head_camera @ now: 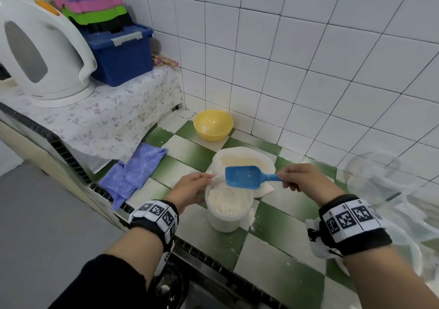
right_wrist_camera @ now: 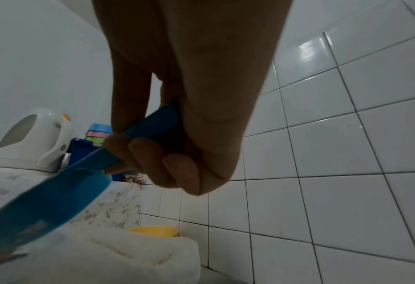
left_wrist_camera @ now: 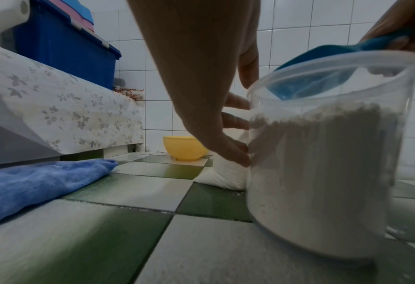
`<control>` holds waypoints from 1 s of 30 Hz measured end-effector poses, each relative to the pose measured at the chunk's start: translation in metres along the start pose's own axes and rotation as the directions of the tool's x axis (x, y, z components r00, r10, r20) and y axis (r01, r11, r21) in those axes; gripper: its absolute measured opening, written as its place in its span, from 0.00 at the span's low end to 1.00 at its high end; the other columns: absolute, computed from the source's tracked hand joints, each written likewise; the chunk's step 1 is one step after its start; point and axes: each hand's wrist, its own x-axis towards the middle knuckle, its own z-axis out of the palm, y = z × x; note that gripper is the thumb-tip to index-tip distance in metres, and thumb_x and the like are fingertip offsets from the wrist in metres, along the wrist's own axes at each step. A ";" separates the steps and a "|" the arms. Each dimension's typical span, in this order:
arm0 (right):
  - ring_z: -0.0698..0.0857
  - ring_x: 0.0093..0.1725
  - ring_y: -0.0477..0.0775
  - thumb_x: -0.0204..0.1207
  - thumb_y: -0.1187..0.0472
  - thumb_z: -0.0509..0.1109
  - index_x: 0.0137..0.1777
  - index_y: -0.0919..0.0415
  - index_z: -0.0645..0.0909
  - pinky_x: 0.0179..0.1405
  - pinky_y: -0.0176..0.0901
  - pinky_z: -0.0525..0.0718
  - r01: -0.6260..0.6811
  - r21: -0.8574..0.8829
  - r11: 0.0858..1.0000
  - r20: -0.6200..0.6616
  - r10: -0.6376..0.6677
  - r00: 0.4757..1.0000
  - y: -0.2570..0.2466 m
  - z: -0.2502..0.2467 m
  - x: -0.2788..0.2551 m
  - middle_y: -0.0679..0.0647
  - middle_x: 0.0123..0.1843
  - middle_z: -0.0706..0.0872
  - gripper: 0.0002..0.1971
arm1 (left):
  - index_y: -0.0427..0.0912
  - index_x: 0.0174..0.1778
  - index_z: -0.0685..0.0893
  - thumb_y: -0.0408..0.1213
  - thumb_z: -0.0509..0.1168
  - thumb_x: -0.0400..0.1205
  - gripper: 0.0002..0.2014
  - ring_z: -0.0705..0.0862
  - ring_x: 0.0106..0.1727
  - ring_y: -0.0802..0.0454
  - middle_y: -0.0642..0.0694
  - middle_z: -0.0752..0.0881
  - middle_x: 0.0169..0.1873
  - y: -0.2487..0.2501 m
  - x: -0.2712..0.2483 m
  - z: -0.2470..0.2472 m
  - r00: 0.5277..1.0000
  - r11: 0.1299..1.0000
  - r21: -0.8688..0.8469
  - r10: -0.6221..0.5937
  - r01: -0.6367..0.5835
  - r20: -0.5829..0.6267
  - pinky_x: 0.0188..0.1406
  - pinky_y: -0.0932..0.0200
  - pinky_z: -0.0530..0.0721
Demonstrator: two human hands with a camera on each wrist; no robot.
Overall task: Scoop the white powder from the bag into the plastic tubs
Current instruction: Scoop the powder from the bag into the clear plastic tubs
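Behind our left hand (head_camera: 187, 189) and right hand (head_camera: 301, 180) we wear black wrist bands (head_camera: 154, 216) with white panels of black square codes. At the lower left, a black sleeve (head_camera: 102, 282) covers our left arm.

Dim wrist views, glare on wall tiles (right_wrist_camera: 307, 51), curved edges.

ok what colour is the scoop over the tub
The scoop is blue, lightly dusted white; best in the head view.

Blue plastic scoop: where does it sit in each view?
Head: blue plastic scoop centre, over clear plastic tub of white powder.
Left wrist: scoop upper right, at the tub's rim.
Right wrist: scoop lower left, blurred.
Shared landmark: yellow plastic bowl.
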 end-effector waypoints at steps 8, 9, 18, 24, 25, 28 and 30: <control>0.73 0.28 0.52 0.78 0.63 0.66 0.27 0.59 0.79 0.33 0.40 0.71 -0.089 0.149 0.985 -0.325 0.133 0.936 0.003 0.030 0.015 0.51 0.25 0.79 0.16 | 0.37 0.57 0.87 0.34 0.68 0.82 0.10 0.90 0.44 0.45 0.38 0.92 0.48 -0.002 0.011 -0.010 0.998 0.999 0.033 -0.015 0.013 0.061 0.44 0.50 0.89; 0.74 0.30 0.53 0.78 0.62 0.66 0.26 0.59 0.79 0.35 0.41 0.72 -0.123 0.127 0.984 -0.345 0.160 0.925 0.002 0.036 0.018 0.55 0.28 0.80 0.17 | 0.37 0.57 0.88 0.34 0.68 0.82 0.09 0.90 0.44 0.45 0.37 0.92 0.48 -0.002 0.014 -0.012 0.997 0.999 0.043 -0.015 0.012 0.071 0.46 0.49 0.89; 0.75 0.36 0.57 0.79 0.58 0.63 0.46 0.81 0.83 0.37 0.48 0.75 -0.305 -0.049 0.951 -0.342 0.271 0.900 -0.002 0.078 0.045 0.68 0.36 0.82 0.21 | 0.44 0.52 0.91 0.35 0.71 0.80 0.07 0.89 0.49 0.44 0.42 0.92 0.47 -0.001 0.024 -0.019 0.994 0.985 0.168 0.011 -0.029 0.108 0.57 0.43 0.87; 0.84 0.55 0.60 0.80 0.42 0.59 0.64 0.57 0.75 0.58 0.51 0.81 -0.326 0.077 0.942 -0.416 0.327 0.848 0.014 0.087 0.027 0.59 0.56 0.85 0.22 | 0.51 0.55 0.90 0.40 0.70 0.82 0.08 0.78 0.31 0.56 0.51 0.86 0.33 0.005 0.026 -0.024 0.991 0.949 0.307 0.036 -0.074 0.129 0.30 0.66 0.77; 0.84 0.54 0.59 0.79 0.40 0.59 0.66 0.54 0.74 0.58 0.51 0.81 -0.328 0.069 0.942 -0.447 0.323 0.834 0.018 0.088 0.018 0.57 0.56 0.85 0.23 | 0.52 0.57 0.89 0.41 0.69 0.83 0.09 0.77 0.29 0.57 0.49 0.85 0.33 0.006 0.026 -0.024 0.988 0.940 0.331 0.035 -0.082 0.148 0.28 0.67 0.77; 0.87 0.43 0.56 0.75 0.37 0.60 0.61 0.50 0.74 0.50 0.55 0.87 -0.315 0.098 0.944 -0.464 0.323 0.825 0.023 0.094 -0.010 0.56 0.46 0.88 0.22 | 0.53 0.63 0.86 0.42 0.66 0.85 0.12 0.77 0.27 0.57 0.43 0.83 0.35 0.008 0.025 -0.022 0.978 0.920 0.377 0.028 -0.107 0.207 0.24 0.68 0.77; 0.86 0.32 0.54 0.76 0.41 0.63 0.57 0.50 0.74 0.34 0.48 0.87 -0.310 0.158 0.938 -0.380 0.347 0.858 0.020 0.102 -0.022 0.58 0.37 0.89 0.17 | 0.52 0.65 0.85 0.43 0.65 0.85 0.13 0.77 0.26 0.56 0.41 0.82 0.35 0.010 0.023 -0.021 0.976 0.921 0.375 0.022 -0.105 0.219 0.24 0.68 0.78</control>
